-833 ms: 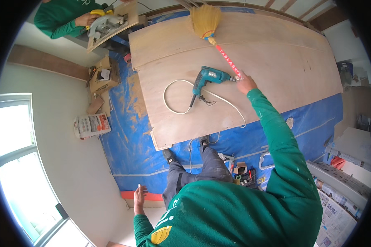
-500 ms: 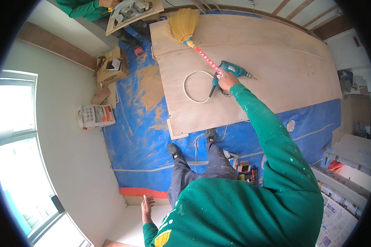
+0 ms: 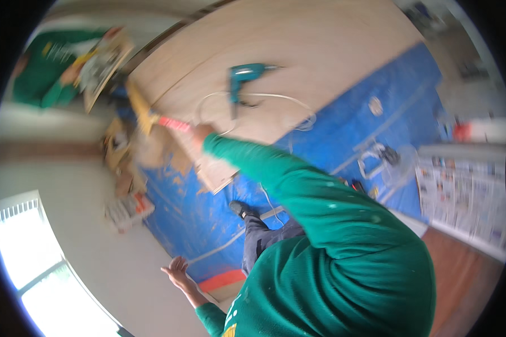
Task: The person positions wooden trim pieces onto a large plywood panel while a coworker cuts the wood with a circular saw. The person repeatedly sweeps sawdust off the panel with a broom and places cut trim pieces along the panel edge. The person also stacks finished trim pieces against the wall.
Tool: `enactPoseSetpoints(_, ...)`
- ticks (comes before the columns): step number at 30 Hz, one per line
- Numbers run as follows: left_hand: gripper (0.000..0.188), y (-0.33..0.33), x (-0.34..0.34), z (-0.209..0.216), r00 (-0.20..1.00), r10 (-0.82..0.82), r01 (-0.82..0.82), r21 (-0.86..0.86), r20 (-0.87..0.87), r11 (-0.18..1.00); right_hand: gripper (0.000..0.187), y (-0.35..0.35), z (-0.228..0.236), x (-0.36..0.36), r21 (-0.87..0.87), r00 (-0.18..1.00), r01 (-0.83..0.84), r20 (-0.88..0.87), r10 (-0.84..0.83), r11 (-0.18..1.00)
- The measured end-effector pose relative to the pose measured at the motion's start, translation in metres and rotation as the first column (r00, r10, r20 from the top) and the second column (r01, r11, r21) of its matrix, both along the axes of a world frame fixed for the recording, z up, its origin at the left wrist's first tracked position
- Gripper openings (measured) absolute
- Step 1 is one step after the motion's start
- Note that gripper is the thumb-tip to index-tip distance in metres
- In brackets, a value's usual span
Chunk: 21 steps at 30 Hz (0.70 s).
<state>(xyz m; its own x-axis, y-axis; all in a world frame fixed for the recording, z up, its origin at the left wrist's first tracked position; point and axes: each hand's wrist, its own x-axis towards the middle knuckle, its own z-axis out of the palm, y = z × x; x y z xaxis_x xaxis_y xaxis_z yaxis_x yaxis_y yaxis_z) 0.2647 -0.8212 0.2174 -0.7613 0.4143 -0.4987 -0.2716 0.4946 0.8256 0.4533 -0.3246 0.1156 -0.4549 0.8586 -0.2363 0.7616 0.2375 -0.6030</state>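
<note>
My right hand grips the red handle of a straw broom, its yellow bristles pointing to the far left. Motion blurs the broom, which reaches past the left edge of a large plywood sheet. On that sheet lies a teal power drill with a pale cord, beyond my right hand and apart from it. My left hand hangs off to the left with its fingers spread, holding nothing.
A co-worker in green at the far left holds a board with a circular saw. Blue sheeting covers the floor, dusted with sawdust. A paper sack and cardboard box stand along the left wall. Newspaper-covered panel at right.
The broom has swung left off the plywood, along with my right hand. My view has turned, shifting the drill leftward in the picture. My left hand has risen slightly and spread its fingers.
</note>
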Motion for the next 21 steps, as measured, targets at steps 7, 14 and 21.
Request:
enactPoseSetpoints(7, 0.035, 0.208, 0.221, 0.003, 0.898, -0.156, 0.227, 0.129, -0.412, 0.965, 0.055, -0.051, 0.035, 0.164, -0.082, 0.968, 0.01, -0.251, -0.03, 0.997)
enactPoseSetpoints(14, 0.028, 0.37, 0.384, -0.036, 0.705, -0.532, 0.658, 0.154, -0.47, 0.737, 0.029, 0.011, 0.095, 0.365, -0.049, 0.958, -0.099, -0.276, 0.082, 0.994)
enactPoseSetpoints(21, 0.039, 0.584, 0.557, -0.081, 0.356, -0.54, 0.889, 0.097, -0.763, 0.448, 0.031, 0.142, 0.151, 0.48, -0.014, 0.993, 0.083, -0.077, -0.084, 0.996)
